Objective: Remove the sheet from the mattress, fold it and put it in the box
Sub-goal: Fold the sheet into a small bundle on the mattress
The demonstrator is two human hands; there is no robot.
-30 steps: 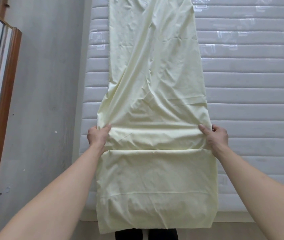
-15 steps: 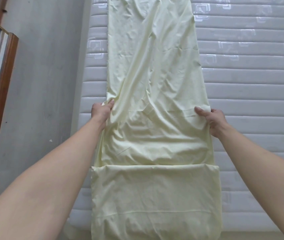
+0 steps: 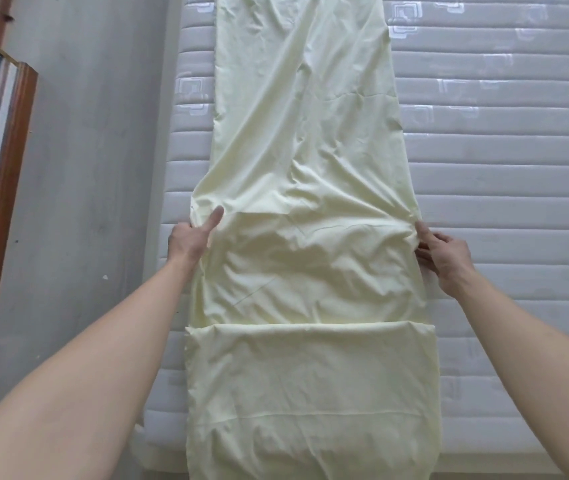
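Note:
A pale yellow sheet [image 3: 305,161] lies as a long narrow strip down the white quilted mattress [image 3: 505,174]. Its near end is folded over into a flat rectangle [image 3: 311,393] at the mattress's front edge. My left hand [image 3: 191,237] pinches the sheet's left edge just beyond that fold, thumb on top of the cloth. My right hand [image 3: 444,251] grips the right edge at the same height, the cloth bunched between its fingers. No box is in view.
A grey concrete floor [image 3: 82,168] runs along the left of the mattress. A wooden-framed glass panel [image 3: 2,174] stands at the far left.
Both hands slid away from me along the sheet's edges, leaving the folded part behind. They now hold the strip further up, and the cloth between them has wrinkled.

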